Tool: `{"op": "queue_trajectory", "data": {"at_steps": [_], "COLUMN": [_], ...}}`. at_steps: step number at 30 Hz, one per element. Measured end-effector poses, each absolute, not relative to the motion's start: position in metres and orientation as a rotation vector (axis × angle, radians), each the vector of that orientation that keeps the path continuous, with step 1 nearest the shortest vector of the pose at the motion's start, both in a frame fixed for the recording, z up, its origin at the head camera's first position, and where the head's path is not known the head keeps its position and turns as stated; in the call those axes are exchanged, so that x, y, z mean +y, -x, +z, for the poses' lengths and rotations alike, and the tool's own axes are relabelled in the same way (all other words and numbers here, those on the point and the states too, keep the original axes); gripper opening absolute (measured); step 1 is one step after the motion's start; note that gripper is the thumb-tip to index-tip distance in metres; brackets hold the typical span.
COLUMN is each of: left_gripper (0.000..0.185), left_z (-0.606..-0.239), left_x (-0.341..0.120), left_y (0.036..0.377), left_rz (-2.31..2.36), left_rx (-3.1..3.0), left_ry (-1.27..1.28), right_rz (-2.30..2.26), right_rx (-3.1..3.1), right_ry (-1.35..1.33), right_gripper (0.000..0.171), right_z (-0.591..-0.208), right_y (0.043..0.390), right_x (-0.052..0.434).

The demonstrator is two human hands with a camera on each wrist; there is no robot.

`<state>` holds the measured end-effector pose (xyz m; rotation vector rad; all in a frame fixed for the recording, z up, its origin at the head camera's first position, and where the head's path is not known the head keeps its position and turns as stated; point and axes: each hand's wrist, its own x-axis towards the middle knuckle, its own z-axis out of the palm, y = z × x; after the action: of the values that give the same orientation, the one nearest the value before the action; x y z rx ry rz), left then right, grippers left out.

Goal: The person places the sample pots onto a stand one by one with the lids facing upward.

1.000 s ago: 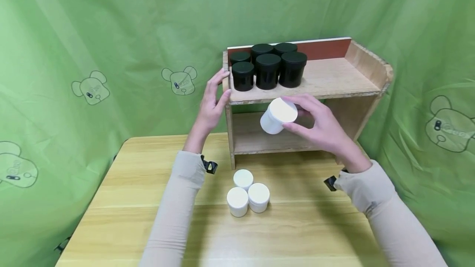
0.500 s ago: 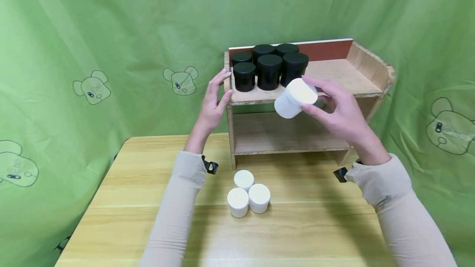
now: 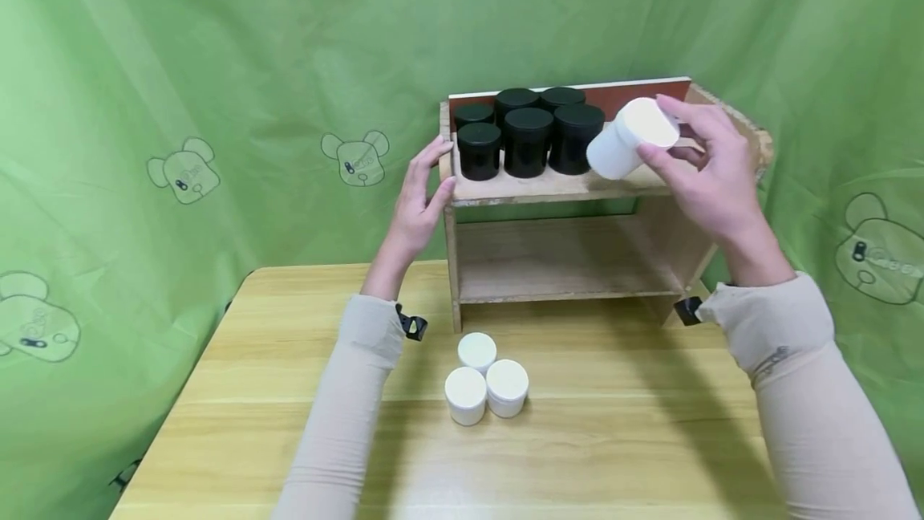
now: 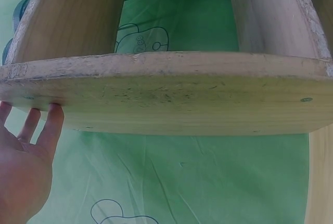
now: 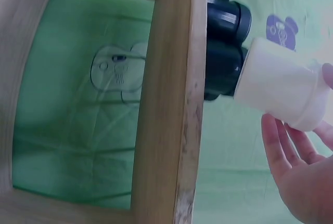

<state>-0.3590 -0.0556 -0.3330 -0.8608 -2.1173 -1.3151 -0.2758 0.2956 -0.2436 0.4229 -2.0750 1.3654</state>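
Head view: the right hand (image 3: 711, 175) holds a white cylindrical plastic jar with a flat white lid (image 3: 630, 140), fingers curled around its lid end. The jar is tilted and held in the air over the top board of the small two-tier wooden shelf (image 3: 577, 183), just right of the six black lidded plastic jars (image 3: 525, 135).

We judge the jar light, rigid and smooth (likely slippery on the wall). The safest hold is around the lid rim, thumb opposite the fingers.

The left hand (image 3: 419, 203), fingers straight, presses on the shelf's left end.

Three more small white lidded jars (image 3: 485, 379) stand clustered on the light wooden table (image 3: 238, 392).
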Motion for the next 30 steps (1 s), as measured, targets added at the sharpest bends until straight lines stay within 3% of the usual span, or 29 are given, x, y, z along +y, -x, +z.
{"op": "queue_trajectory", "data": {"at_steps": [11,30], "left_gripper": [0.052,0.052], "left_z": [-0.334,-0.334], "left_x": [-0.055,-0.055], "left_y": [0.359,0.361], "left_rz": [-1.312,-1.317], "left_rx": [-2.126,-2.128], "left_ry": [0.852,0.847], "right_rz": [1.354,1.207], "right_rx": [-2.110,-2.288], "right_ry": [-0.175,-0.092], "right_gripper": [0.060,0.067], "right_z": [-0.230,-0.216], "right_y": [0.301,0.359], "right_x": [0.318,0.313]}}
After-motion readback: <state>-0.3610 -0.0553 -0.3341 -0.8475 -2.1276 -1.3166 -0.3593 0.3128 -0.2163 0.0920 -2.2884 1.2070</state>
